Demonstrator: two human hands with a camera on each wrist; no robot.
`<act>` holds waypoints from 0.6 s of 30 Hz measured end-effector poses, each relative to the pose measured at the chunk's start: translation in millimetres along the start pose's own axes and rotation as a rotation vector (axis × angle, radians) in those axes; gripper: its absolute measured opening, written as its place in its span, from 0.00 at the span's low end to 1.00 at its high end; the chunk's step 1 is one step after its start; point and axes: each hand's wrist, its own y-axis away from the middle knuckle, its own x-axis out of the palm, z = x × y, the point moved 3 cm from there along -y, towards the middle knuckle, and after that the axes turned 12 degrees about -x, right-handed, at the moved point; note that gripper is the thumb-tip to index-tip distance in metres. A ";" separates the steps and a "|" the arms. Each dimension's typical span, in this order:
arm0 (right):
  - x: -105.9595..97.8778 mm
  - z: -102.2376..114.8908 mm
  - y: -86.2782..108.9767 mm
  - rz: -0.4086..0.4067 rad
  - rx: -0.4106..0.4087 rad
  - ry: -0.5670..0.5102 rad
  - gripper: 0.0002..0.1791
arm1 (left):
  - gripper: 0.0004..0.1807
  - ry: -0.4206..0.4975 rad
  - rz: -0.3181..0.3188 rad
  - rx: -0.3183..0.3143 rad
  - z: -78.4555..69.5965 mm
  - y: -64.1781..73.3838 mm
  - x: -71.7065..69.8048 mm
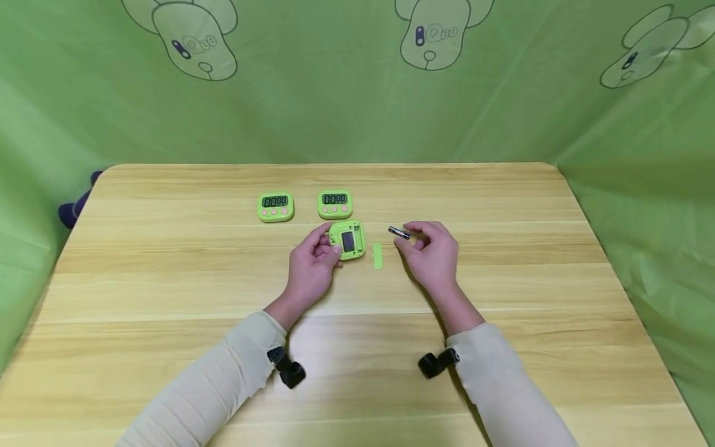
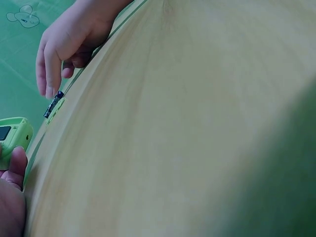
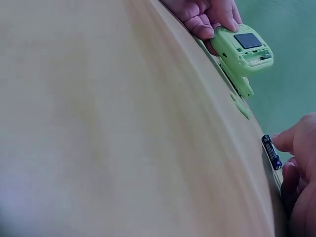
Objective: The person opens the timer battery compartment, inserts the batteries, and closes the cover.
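Note:
In the head view my left hand (image 1: 313, 267) grips a green digital timer (image 1: 337, 238) by its left edge, thumb on top. The timer's back faces up, showing a dark square panel and an uncovered battery slot (image 3: 257, 58). My right hand (image 1: 434, 251) pinches a small black battery (image 1: 399, 232) at the fingertips, a little above the table. Between the hands lies a narrow green battery cover (image 1: 377, 256). The right wrist view also has the timer, held tilted, with the battery (image 3: 271, 152) at the right fingers.
Two more green timers, one at the left (image 1: 275, 207) and one behind the held one (image 1: 335, 204), lie face up with lit digits. All this is on a wooden table (image 1: 357, 385). Green printed cloth (image 1: 335, 112) hangs behind and at both sides.

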 end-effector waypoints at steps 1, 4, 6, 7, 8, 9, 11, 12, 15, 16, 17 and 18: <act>2.1 0.1 -2.1 0.018 0.006 0.022 0.13 | 0.27 -0.001 0.000 0.000 -0.2 0.0 -0.3; 6.9 0.4 -6.7 0.069 0.029 0.081 0.11 | 0.27 -0.005 0.003 -0.001 -0.9 0.4 -0.5; 8.0 1.0 -8.1 0.088 0.042 0.092 0.10 | 0.27 -0.006 0.006 0.000 -1.1 0.7 0.2; 8.3 1.4 -8.2 0.094 0.045 0.090 0.09 | 0.27 -0.005 0.007 0.002 -1.6 1.0 0.3; 8.5 1.9 -8.2 0.096 0.046 0.081 0.09 | 0.28 -0.003 0.007 0.003 -1.7 1.0 0.4; 8.6 2.6 -7.9 0.097 0.042 0.070 0.09 | 0.28 -0.001 0.007 0.005 -1.7 0.9 0.5; 8.6 4.8 -6.7 0.100 0.026 0.041 0.08 | 0.28 0.002 0.006 0.005 -2.4 0.8 0.4; 8.8 5.5 -5.8 0.102 0.014 0.023 0.08 | 0.28 0.002 0.006 0.003 -2.6 0.9 0.3; 9.3 9.0 -3.0 0.113 -0.008 -0.034 0.08 | 0.28 -0.003 0.002 -0.005 -2.6 0.5 -0.1; 9.6 10.2 -2.1 0.117 -0.010 -0.053 0.08 | 0.27 -0.006 0.001 -0.007 -2.7 0.6 -0.2; 9.9 11.4 -0.9 0.121 -0.004 -0.073 0.08 | 0.27 -0.006 0.002 -0.007 -2.5 0.6 -0.3; 10.3 12.7 0.3 0.124 0.004 -0.093 0.08 | 0.27 -0.007 0.003 -0.008 -2.3 0.6 -0.3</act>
